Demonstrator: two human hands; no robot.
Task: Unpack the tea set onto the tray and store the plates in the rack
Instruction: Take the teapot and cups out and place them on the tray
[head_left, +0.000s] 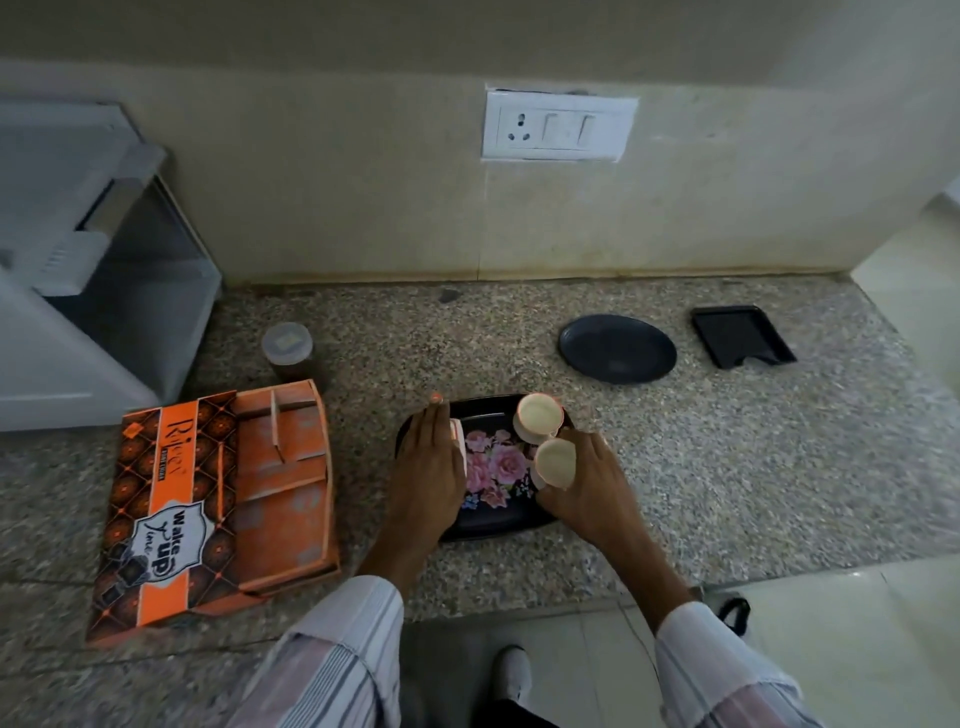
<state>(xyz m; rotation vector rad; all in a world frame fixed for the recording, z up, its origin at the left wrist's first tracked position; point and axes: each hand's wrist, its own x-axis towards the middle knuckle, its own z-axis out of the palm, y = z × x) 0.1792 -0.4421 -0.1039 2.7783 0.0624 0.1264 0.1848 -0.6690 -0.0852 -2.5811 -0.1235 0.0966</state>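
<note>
A black tray (498, 519) with pink flowers lies on the granite counter in front of me. One cream cup (539, 417) stands at its far right corner. My right hand (592, 483) grips a second cream cup (555, 461) just in front of the first, over the tray's right side. My left hand (431, 467) lies over the tray's left side, closed on a pale cup (458, 441) mostly hidden under the fingers. The open orange tea set box (218, 509) lies to the left, its cardboard compartments showing.
A dark round plate (618, 348) and a small black square tray (743, 335) lie at the back right. A lidded jar (287, 351) stands behind the box. A white rack unit (93, 270) fills the left. The counter's front edge drops to floor tiles.
</note>
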